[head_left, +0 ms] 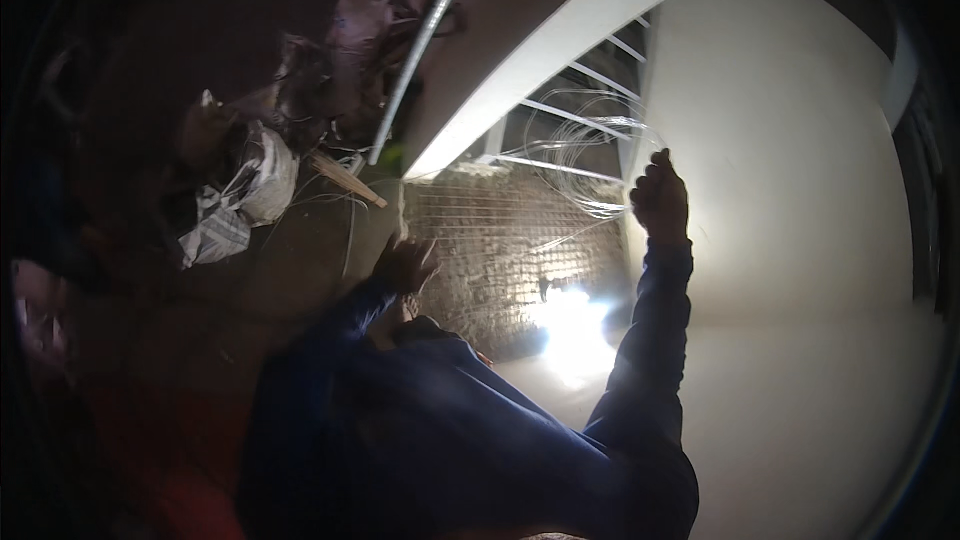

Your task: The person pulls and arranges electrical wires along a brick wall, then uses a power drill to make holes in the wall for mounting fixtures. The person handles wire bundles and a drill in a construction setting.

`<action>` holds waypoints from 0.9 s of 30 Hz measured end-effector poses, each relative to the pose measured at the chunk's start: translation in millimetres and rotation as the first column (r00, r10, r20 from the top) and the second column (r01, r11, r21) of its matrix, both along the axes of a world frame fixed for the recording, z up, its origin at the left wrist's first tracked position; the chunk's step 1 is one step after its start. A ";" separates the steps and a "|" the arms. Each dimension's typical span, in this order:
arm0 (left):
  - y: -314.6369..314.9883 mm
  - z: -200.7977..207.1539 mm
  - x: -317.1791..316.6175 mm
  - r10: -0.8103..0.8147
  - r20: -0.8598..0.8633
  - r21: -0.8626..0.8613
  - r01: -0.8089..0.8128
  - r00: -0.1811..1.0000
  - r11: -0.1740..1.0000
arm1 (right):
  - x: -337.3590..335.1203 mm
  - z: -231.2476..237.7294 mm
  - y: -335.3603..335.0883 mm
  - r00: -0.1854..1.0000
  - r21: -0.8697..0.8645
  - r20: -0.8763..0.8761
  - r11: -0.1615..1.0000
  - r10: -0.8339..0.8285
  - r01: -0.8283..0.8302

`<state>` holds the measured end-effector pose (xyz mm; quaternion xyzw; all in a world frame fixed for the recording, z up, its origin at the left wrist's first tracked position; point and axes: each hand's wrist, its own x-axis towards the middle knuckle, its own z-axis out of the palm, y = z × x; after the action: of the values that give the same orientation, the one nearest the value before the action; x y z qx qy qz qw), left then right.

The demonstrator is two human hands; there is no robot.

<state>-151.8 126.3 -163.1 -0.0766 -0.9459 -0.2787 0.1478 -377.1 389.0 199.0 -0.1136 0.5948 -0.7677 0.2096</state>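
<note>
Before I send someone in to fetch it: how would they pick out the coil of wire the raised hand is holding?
Find the big white wall on the right, lit by a bright lamp low down. At its left edge the right hand is raised in a fist, and the coil of thin wire hangs from it. Unlike the straight white bars behind, it forms loose, shiny round loops.
</note>
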 end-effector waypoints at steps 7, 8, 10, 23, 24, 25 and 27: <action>-1.1 -169.6 301.5 0.646 0.133 -0.162 -0.627 0.751 0.762 | -180.1 -49.6 4.3 0.943 0.265 -0.115 0.905 -0.312 0.332; 7.5 -173.1 343.6 0.723 0.257 -0.223 -0.689 0.641 0.690 | -207.9 -59.9 6.4 0.906 0.263 -0.069 0.869 -0.417 0.419; 32.5 -161.1 419.9 0.815 0.448 -0.340 -0.772 0.369 0.537 | -268.8 -77.8 19.5 0.912 0.281 -0.160 0.868 -0.378 0.409; 261.1 81.0 663.0 0.187 0.654 -0.723 -0.533 -0.733 0.439 | -474.6 -121.5 105.4 0.571 0.432 -0.575 -0.376 0.586 0.820; 267.9 86.0 665.1 0.133 0.657 -0.705 -0.541 -0.742 0.458 | -477.0 -116.8 113.6 0.599 0.435 -0.549 -0.412 0.583 0.801; 271.5 87.2 665.5 0.105 0.672 -0.678 -0.552 -0.733 0.486 | -479.5 -117.2 118.0 0.488 0.468 -0.608 -0.213 0.626 0.857; 267.4 79.3 660.5 0.096 0.733 -0.603 -0.578 -0.674 0.550 | -475.7 -117.3 130.3 0.373 0.490 -0.694 0.025 0.616 0.871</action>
<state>508.7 393.7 -83.7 0.6409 -0.4642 -0.2420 -0.5614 -852.8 519.3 81.7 -0.2449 0.9325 0.0819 -0.2525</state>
